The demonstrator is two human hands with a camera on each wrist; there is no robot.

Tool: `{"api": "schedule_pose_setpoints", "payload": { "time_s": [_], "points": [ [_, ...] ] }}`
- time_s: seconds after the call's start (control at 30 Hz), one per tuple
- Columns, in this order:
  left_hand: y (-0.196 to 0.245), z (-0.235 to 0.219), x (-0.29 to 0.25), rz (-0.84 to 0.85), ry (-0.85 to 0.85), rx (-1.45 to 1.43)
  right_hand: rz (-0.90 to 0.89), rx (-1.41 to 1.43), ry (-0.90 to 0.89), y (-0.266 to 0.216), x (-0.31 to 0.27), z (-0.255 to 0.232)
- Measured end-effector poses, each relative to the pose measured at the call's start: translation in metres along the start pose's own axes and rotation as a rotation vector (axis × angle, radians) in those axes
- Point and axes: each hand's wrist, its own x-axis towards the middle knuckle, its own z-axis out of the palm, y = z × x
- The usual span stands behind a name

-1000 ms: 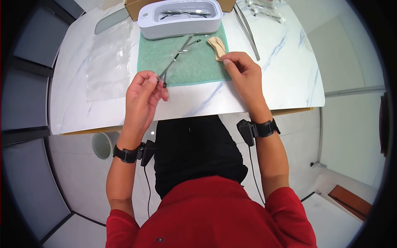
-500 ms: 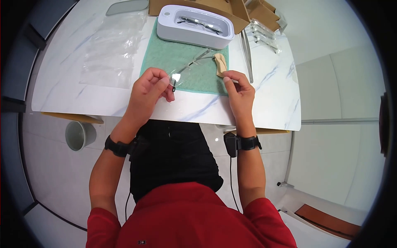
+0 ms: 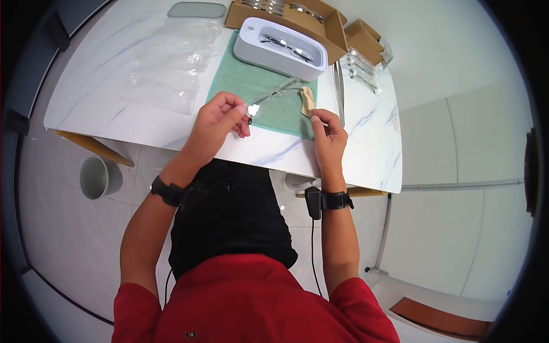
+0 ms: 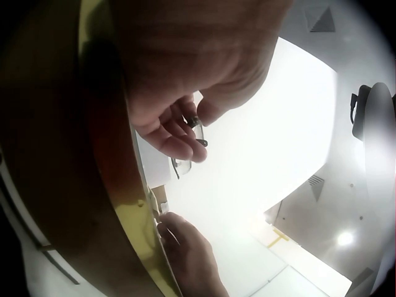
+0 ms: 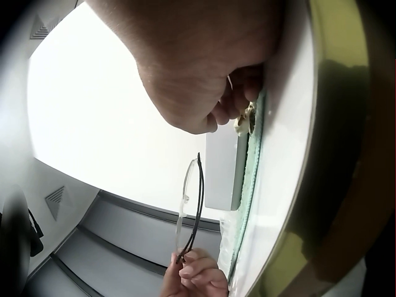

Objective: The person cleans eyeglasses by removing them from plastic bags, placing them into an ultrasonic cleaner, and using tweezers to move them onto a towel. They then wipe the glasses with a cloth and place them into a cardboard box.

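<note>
OK, visibility first: we lose the near end of the clear-lensed glasses (image 3: 274, 95) behind the left hand (image 3: 221, 119), and their rims are hard to trace against the green towel (image 3: 247, 84). Left wrist view is badly washed out; right wrist view leaves the fingertips on the beige cloth (image 3: 307, 102) in shadow, and we can't tell whether that cloth lies on the towel or just above it.

Glasses sit in front of the left grip, held above the towel, temples running off toward the white cleaner (image 3: 260, 57). Left thumb and fingers pinch them at one end, nearly closed. Right hand (image 3: 330, 139) has thumb and forefinger together on the cloth's near end; glasses are off to its left, apart from its fingers.

Pose: we see both hands near the front table (image 3: 86, 97) edge, forearms reaching forward, left fingers bent inward.
</note>
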Motion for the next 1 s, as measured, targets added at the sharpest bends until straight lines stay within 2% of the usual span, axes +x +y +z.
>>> {"api": "schedule_pose_setpoints", "payload": {
  "time_s": [0.23, 0.33, 0.53, 0.63, 0.8, 0.9, 1.0],
  "points": [
    [0.0, 0.003, -0.003, 0.037, -0.004, 0.047, -0.04, -0.098, -0.016, 0.008, 0.005, 0.001],
    [-0.001, 0.002, -0.003, 0.041, -0.011, 0.031, -0.02, -0.039, -0.03, 0.007, 0.007, 0.0],
    [-0.002, 0.001, -0.003, 0.058, -0.029, 0.032, 0.164, -0.027, -0.025, -0.013, 0.014, -0.005],
    [-0.003, 0.0, -0.003, 0.063, -0.028, 0.01, 0.085, -0.065, -0.014, -0.024, 0.016, -0.004],
    [-0.004, -0.001, -0.003, 0.055, -0.038, 0.025, 0.109, 0.033, -0.167, -0.056, 0.019, 0.009],
    [-0.005, -0.001, -0.002, 0.06, -0.045, 0.038, 0.235, 0.175, -0.235, -0.07, 0.02, 0.018],
    [-0.003, 0.001, -0.004, 0.06, -0.029, 0.053, 0.286, 0.187, -0.26, -0.07, 0.019, 0.019]
  ]
}}
